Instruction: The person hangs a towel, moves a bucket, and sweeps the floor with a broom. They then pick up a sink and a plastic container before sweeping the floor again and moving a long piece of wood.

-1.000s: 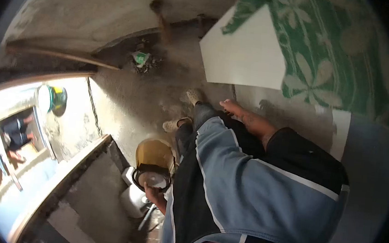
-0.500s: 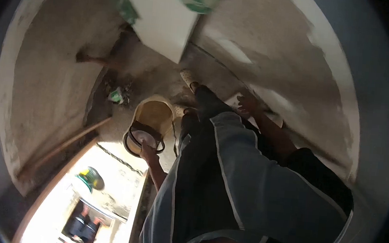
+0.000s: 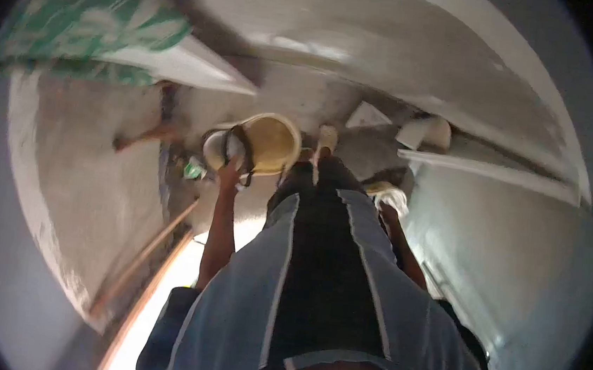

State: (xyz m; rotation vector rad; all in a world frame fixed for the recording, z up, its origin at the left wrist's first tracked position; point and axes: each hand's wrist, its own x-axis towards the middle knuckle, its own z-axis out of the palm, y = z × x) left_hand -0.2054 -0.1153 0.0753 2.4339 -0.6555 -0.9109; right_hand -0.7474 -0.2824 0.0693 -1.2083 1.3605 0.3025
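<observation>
A yellowish bucket (image 3: pixel 277 144) is in front of my feet, its wide mouth facing up toward me. Overlapping its left side is a round pale container (image 3: pixel 235 146) with a dark band-like handle across it. My left hand (image 3: pixel 229 172) is closed at the near side of this container, and its fingers are partly hidden. On the other side, my right hand (image 3: pixel 387 210) hangs low beside a white crumpled thing (image 3: pixel 395 198). The fingers of that hand are blurred, and I cannot tell whether they hold it.
A green-patterned cloth (image 3: pixel 99 27) hangs over a white panel (image 3: pixel 201 67) at upper left. A wooden stick (image 3: pixel 146 253) leans by the bright doorway (image 3: pixel 151 313). Green-and-white litter (image 3: pixel 194 169) lies left of the bucket. White pieces (image 3: pixel 424 134) are on the floor at right.
My view has turned, so the cloth and panel shift left and a pale door-like surface appears at right. My right hand, earlier with fingers spread, now hangs by the white thing.
</observation>
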